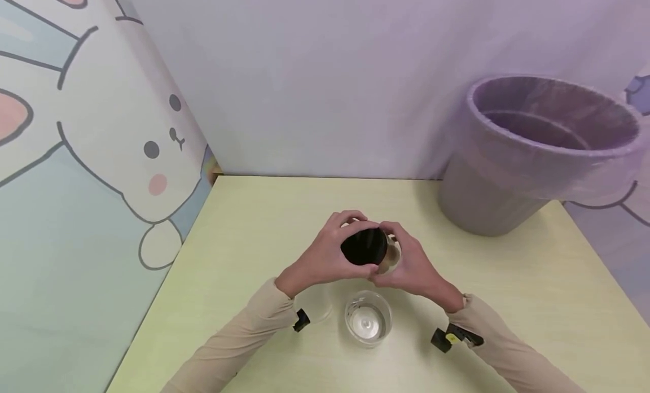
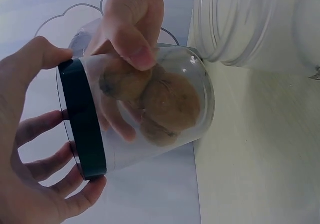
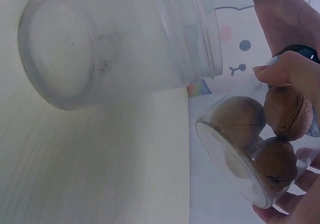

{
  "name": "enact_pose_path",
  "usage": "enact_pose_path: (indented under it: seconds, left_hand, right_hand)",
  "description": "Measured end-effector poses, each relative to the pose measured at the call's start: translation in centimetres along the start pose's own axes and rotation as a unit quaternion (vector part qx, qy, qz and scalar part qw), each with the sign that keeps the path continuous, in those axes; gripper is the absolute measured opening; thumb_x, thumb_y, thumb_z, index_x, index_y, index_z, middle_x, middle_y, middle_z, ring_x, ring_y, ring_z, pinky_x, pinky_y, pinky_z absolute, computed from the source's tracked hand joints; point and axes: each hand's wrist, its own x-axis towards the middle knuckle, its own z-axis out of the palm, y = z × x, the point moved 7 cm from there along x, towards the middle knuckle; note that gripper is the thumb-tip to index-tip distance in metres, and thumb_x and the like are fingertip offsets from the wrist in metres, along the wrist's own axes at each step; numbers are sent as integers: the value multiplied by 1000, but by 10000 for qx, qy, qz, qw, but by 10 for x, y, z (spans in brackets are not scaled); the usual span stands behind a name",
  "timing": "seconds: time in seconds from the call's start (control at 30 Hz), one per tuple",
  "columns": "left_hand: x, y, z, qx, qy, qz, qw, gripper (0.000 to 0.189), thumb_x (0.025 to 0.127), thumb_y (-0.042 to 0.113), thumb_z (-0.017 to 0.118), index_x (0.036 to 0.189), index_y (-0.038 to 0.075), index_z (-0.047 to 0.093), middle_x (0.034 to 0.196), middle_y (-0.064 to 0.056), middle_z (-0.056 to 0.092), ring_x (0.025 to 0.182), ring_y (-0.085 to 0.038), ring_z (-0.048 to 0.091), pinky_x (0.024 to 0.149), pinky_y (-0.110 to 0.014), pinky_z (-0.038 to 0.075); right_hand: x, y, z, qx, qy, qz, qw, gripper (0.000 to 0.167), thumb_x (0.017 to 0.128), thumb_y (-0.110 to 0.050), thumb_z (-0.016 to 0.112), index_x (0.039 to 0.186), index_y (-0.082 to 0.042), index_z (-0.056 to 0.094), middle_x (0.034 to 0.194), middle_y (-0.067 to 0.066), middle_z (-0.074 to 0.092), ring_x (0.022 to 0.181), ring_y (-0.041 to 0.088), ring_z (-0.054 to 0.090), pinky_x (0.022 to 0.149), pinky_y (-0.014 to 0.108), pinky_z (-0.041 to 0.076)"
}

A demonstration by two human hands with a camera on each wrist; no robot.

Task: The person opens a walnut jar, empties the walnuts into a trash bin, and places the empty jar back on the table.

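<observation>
My left hand (image 1: 327, 253) grips the black lid (image 1: 364, 247) of a clear plastic jar (image 2: 127, 151), thumb and fingers spread around its rim. The jar body lies in my right hand (image 1: 413, 264), its thumb pressing the clear wall in the left wrist view. Several brown, walnut-like nuts (image 2: 172, 102) with seams or cracks show through the wall. The jar is tilted, lid toward my left palm, and the lid sits on its mouth. Nearer to me, below both hands, a second clear jar (image 1: 368, 319) stands upright without a lid.
Beside the lidless jar, near my left wrist, lies a faint clear round piece (image 1: 315, 304) on the pale yellow table (image 1: 274, 212). A large grey bin (image 1: 487, 195) stands at the back right corner. A pale wall (image 1: 304, 88) rises behind the table, with rabbit-print panels at the sides.
</observation>
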Motion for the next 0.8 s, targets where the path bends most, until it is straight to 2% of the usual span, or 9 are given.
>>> enact_pose_path:
  seconds: [0.07, 0.2, 0.33, 0.47, 0.57, 0.6, 0.67, 0.8]
  left_hand:
    - [0, 1, -2, 31, 62, -17, 10000, 58, 72, 37, 79, 126, 23, 60, 123, 2, 46, 109, -14, 40, 81, -38, 49]
    - [0, -1, -4, 73, 243, -311, 9992, 57, 73, 39, 77, 124, 20, 59, 121, -1, 47, 109, -17, 42, 79, -38, 51]
    - [0, -8, -5, 110, 343, -856, 9957, 57, 73, 45, 74, 122, 20, 57, 120, -3, 47, 107, -19, 47, 76, -36, 51]
    - [0, -14, -6, 98, 355, -1478, 9883, 61, 72, 56, 72, 121, 24, 54, 117, -2, 47, 100, -22, 52, 75, -34, 49]
    - [-1, -16, -9, -17, 323, -1697, 9850, 63, 72, 61, 71, 121, 26, 52, 117, 1, 46, 99, -21, 53, 77, -34, 48]
    - [0, -15, -11, -90, 287, -1657, 9857, 63, 72, 60, 71, 122, 26, 51, 119, 1, 45, 102, -20, 53, 79, -35, 47]
    - [1, -13, -14, -179, 132, -1371, 9903, 63, 74, 55, 73, 125, 26, 49, 124, 4, 43, 111, -18, 49, 86, -37, 46]
    - [3, -4, -22, -327, -377, -400, 9980, 60, 77, 32, 77, 129, 21, 48, 136, 4, 37, 129, -14, 32, 98, -41, 38]
  right_hand:
    - [0, -1, 0, -52, 80, -17, 10000, 83, 56, -23, 87, 128, -15, 46, 118, -3, 53, 105, 13, 50, 85, 39, 43]
    - [-1, -2, -1, -218, 375, 13, 9991, 84, 55, -24, 88, 127, -13, 48, 118, -1, 54, 103, 18, 49, 84, 42, 40]
    - [-3, -4, -1, -376, 673, 23, 9970, 86, 54, -26, 90, 128, -9, 49, 119, 2, 54, 103, 27, 49, 84, 47, 39]
    - [-3, -6, 0, -555, 837, -49, 9949, 86, 54, -27, 90, 127, -7, 50, 120, 4, 54, 105, 30, 48, 85, 49, 38]
    - [-1, -7, -1, -552, 862, -117, 9947, 87, 53, -27, 90, 127, -7, 50, 120, 4, 54, 105, 29, 47, 85, 48, 37]
    - [0, -7, -1, -514, 850, -132, 9950, 87, 53, -27, 91, 127, -7, 50, 120, 3, 54, 105, 29, 47, 85, 49, 37]
    - [1, -7, -2, -420, 802, -149, 9958, 87, 51, -26, 91, 126, -7, 50, 118, 3, 54, 104, 27, 48, 84, 50, 38]
    - [3, -8, -2, -280, 590, -102, 9978, 88, 51, -26, 92, 126, -10, 50, 116, 1, 55, 103, 20, 48, 85, 48, 39]
